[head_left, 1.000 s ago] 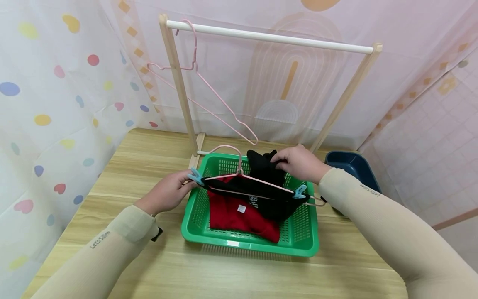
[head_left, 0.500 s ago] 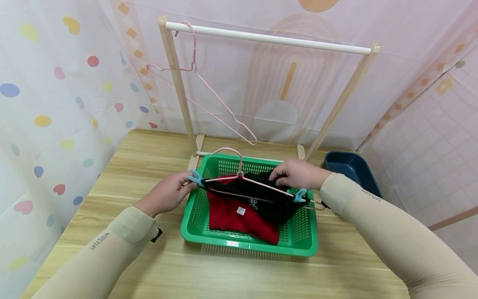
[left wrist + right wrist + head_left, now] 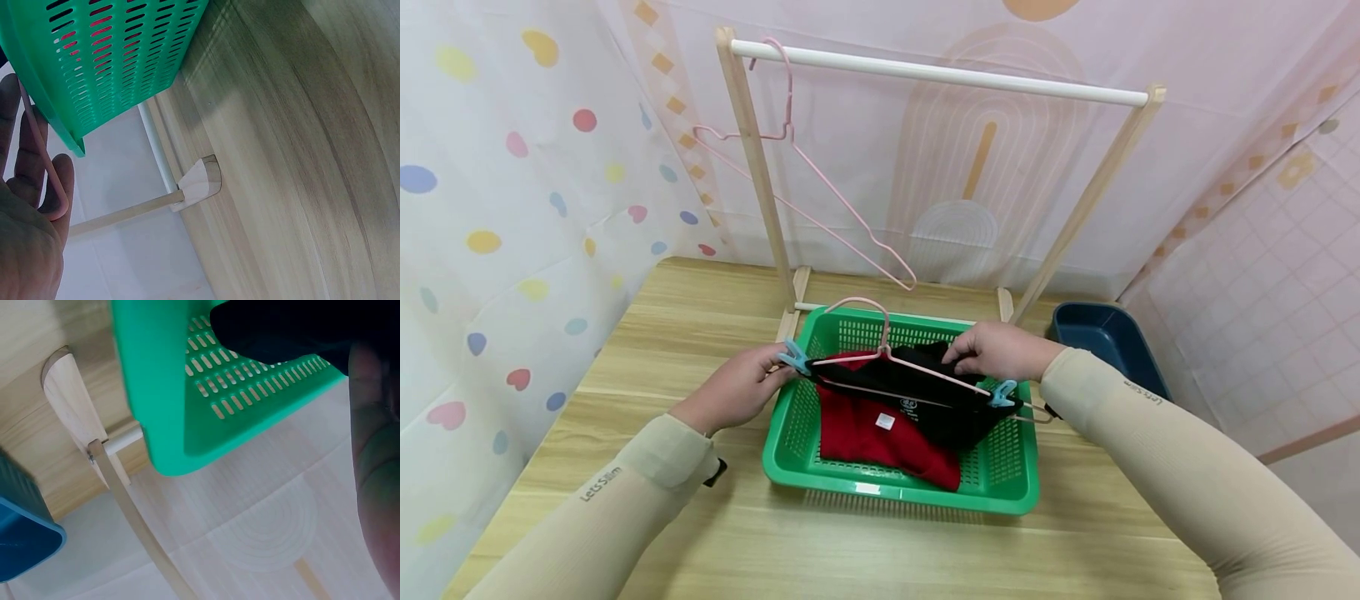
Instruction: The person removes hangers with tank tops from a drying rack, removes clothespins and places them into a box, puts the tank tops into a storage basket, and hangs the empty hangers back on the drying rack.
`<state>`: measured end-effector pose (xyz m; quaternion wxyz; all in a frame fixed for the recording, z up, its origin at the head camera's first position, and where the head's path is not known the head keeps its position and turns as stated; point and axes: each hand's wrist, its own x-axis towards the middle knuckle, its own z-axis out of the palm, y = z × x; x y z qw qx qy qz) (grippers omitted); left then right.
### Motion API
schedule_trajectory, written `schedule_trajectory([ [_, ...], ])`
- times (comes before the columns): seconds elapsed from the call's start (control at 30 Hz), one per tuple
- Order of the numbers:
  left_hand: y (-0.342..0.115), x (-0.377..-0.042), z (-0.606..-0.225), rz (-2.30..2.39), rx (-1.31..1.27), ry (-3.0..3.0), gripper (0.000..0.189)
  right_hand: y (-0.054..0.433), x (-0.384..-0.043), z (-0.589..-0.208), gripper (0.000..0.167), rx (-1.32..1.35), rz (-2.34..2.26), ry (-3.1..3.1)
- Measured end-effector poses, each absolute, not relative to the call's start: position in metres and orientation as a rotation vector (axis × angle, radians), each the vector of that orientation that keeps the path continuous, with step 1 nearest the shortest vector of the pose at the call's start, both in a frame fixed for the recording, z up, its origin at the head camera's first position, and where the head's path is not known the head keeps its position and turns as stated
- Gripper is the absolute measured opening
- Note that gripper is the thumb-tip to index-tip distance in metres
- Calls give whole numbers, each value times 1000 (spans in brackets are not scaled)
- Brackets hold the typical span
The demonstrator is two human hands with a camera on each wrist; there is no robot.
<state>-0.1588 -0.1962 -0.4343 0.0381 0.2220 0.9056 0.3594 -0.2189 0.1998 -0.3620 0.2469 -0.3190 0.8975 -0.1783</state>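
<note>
A pink clothes hanger (image 3: 936,372) lies across the basket, hook upward, with a black garment (image 3: 958,425) clipped to it. Light-blue clothespins grip the garment near both ends, one at the left (image 3: 793,357) and one at the right (image 3: 1003,393). My left hand (image 3: 737,387) holds the hanger's left end; in the left wrist view that pink end (image 3: 47,162) lies among the fingers. My right hand (image 3: 1007,350) pinches the black fabric behind the hanger; its fingertips are partly hidden. Beneath lies a red garment (image 3: 880,442) with a white label, inside the green basket (image 3: 895,497).
Behind the basket stands a wooden rack with a white rod (image 3: 940,73). Another pink hanger (image 3: 842,183) hangs at its left end. A dark blue bin (image 3: 1097,315) sits at the right back. Wood-grain tabletop (image 3: 700,517) surrounds the basket.
My right hand has lowered the bunched black fabric from the basket's back rim to just behind the hanger. In the last half second little has moved; the left hand stays put.
</note>
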Motion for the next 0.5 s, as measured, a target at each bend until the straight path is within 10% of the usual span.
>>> schedule_trajectory([
  [0.5,-194,-158,-433,1086,667,2791,12,209,-225,-371,21,-903,-453,2514],
])
